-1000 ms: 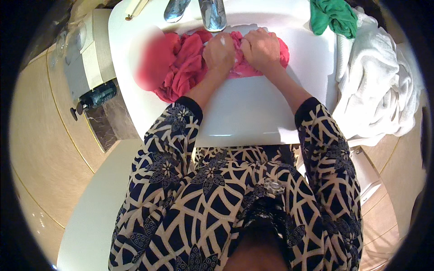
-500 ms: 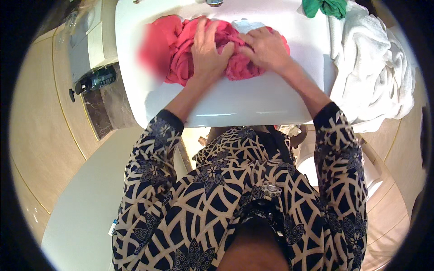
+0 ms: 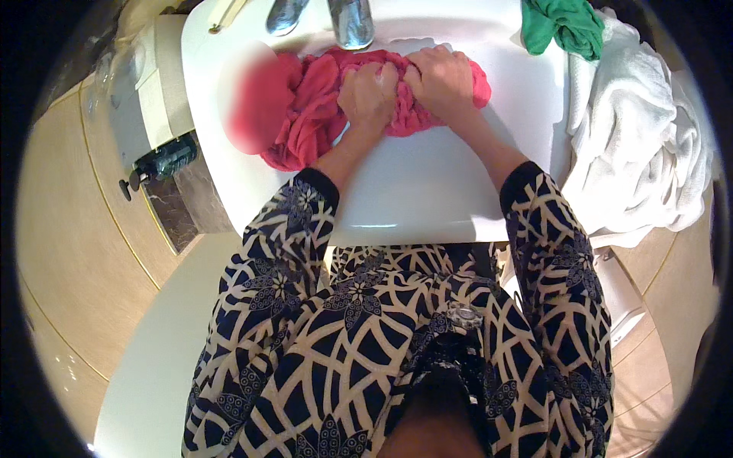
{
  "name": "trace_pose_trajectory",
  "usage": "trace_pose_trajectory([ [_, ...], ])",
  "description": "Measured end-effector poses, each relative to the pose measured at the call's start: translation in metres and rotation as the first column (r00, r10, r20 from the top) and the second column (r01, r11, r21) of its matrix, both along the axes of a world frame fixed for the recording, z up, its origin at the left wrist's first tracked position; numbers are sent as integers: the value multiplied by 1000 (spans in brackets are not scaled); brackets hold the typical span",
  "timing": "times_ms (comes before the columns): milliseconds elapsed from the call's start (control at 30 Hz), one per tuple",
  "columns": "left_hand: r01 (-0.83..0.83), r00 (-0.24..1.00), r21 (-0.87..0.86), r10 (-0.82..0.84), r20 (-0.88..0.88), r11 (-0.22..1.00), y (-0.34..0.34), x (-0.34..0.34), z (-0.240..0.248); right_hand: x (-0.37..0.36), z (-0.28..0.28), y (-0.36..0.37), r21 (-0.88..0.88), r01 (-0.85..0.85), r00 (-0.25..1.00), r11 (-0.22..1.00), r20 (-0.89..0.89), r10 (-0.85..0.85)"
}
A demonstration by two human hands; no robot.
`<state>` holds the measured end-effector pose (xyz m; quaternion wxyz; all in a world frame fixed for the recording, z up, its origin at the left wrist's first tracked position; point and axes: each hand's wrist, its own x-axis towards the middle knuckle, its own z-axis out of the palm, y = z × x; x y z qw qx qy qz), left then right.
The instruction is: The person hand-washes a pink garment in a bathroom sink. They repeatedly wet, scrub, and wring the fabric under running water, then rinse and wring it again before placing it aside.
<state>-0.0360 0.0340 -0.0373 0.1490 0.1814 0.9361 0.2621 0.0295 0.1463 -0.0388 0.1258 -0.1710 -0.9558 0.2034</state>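
Head view: left hand and right hand, both curled closed, grip red cloth in the sink, nearer its back edge than its front.

Big cloth is bunched up in the sink, just in front of the faucet; towel is draped along the right edge, rag dumped back-right, bottle parked off left.
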Motion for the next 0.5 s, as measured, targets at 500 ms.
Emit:
trace_pose_trajectory([
  [500,609,785,344,-482,-388,715,-41,-15,32,-25,29,26,-480,-227,831,847,358,426],
])
